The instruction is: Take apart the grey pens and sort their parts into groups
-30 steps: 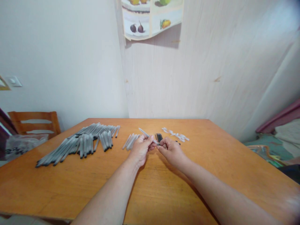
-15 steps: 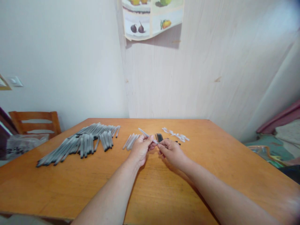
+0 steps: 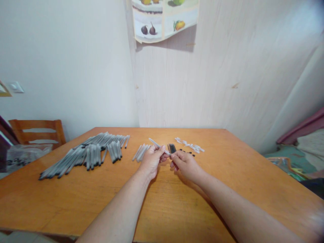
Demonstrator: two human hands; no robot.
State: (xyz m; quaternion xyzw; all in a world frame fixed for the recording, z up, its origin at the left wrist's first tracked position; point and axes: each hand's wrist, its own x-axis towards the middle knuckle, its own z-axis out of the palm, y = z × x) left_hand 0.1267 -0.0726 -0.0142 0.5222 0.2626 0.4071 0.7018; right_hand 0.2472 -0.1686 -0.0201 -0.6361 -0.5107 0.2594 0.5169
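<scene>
With the fingers (image 3: 162, 149) of the left hand (image 3: 152, 160) curled under and the thumb pressed on top, pinches a slim translucent tube (image 3: 154, 142) over the desk (image 3: 157, 216). Holds it tilted, slanting from the upper left down toward the right hand (image 3: 186, 163). With thumb and fingers of the right hand pressed together, pinches the lower end of the same tube, covering its very tip; cannot tell about any small part at that spot.

Just left of the left hand, has a short row of loose tubes (image 3: 143, 152) lying on the desk, partly hidden behind that hand. Just beyond the fingertips, has a bunch of thin black rods (image 3: 172, 148) side by side. Behind the right hand, has a few small black pieces (image 3: 193, 155) and, farther back, a scatter of small clear pieces (image 3: 194, 147). Well to the left, has a big heap of greyish tubes with dark ends (image 3: 92, 157). Past the desk on the left, faces a wooden chair (image 3: 37, 137) and a clear plastic bag (image 3: 27, 157); straight ahead, a curling sheet of fruit pictures (image 3: 167, 20) on the wall (image 3: 162, 84).
</scene>
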